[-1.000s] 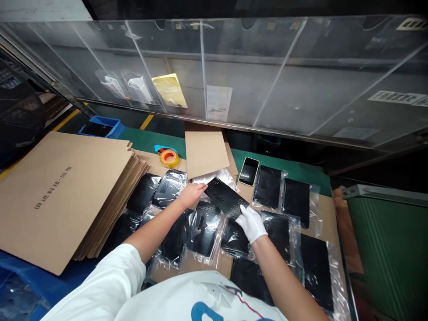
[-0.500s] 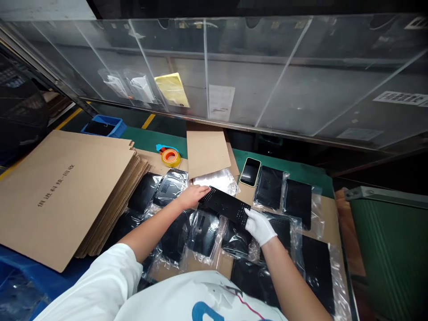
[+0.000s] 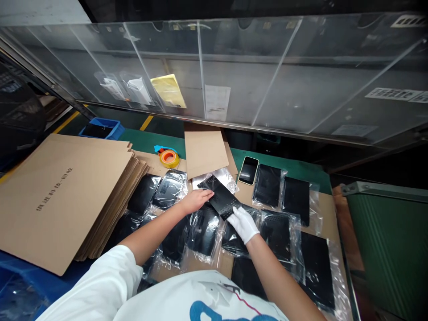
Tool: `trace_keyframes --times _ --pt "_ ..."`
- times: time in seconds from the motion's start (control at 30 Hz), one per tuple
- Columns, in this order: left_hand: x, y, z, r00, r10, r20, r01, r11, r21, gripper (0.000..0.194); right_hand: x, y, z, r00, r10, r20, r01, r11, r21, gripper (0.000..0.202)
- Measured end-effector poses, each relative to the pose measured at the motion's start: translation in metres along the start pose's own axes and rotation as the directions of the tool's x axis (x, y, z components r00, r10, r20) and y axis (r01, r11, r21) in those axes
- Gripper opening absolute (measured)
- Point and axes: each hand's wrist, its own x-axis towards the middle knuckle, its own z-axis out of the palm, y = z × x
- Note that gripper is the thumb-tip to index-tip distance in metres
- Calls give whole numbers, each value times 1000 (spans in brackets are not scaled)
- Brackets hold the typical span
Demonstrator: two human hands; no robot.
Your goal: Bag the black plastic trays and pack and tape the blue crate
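Note:
Between my hands is a flat black panel (image 3: pixel 221 196) with rows of small holes at its ends, tilted over the bench. My left hand (image 3: pixel 197 199), bare, has its fingers together on the panel's left edge. My right hand (image 3: pixel 244 224), in a white glove, grips the lower right end, thumb on top. Below lie several black panels in clear plastic bags, among them one bagged panel (image 3: pixel 204 229) under my hands and another (image 3: pixel 276 234) to the right. A clear plastic bag (image 3: pixel 230 179) lies just behind the held panel.
A tall stack of cardboard sheets (image 3: pixel 67 191) stands at left. Behind are a roll of yellow tape (image 3: pixel 169 158), a cardboard piece (image 3: pixel 205 151), a phone (image 3: pixel 248 170) and a blue bin (image 3: pixel 103 128). A clear partition (image 3: pixel 247 89) spans the back; a green ridged surface (image 3: pixel 391 240) is at right.
The panel has turned clockwise, its far end swinging up and its near end coming down toward me. My gloved hand has moved left and my left hand has slid along the panel's edge.

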Motion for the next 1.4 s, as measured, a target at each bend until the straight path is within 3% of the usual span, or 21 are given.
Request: trace_keyframes --times 0.13,0.23,0.4,0.63,0.77,0.9,0.97,1.17,1.3,1.4 --pt "4 14 0 1000 15 18 -15 999 -40 46 14 2 16 999 -21 34 21 1000 13 32" --pt "2 16 0 998 -59 -39 56 996 -64 47 20 -1 21 1000 -27 16 27 1000 11 30" --pt "-10 14 -4 949 -264 -174 230 954 -192 51 6 -5 12 999 23 -42 -25 999 -29 26" --pt "-26 28 -8 946 -305 -113 279 939 -200 41 -16 -10 -3 985 158 -73 -165 982 -91 25" --pt "-35 30 -8 884 -431 -181 416 902 -117 25 -15 -14 -4 995 80 -63 -81 997 -8 29" --pt "-39 30 -7 836 -505 -214 494 863 -106 30 -25 -14 -5 994 96 -54 -97 995 -26 30" --pt "-39 32 -6 843 -492 -218 478 871 -118 32 -33 -12 -7 990 132 -58 -136 987 -80 29" --pt "-44 38 -2 934 -301 -190 286 953 -103 35 -38 -2 -8 991 131 -38 -133 989 -64 30" --pt "-47 34 -2 946 -236 -222 215 970 -117 34 -28 6 -4 997 70 -27 -68 996 61 34" --pt "-48 30 -3 952 -202 -231 182 977 -108 35 -23 8 -3 995 102 -15 -102 994 51 37"
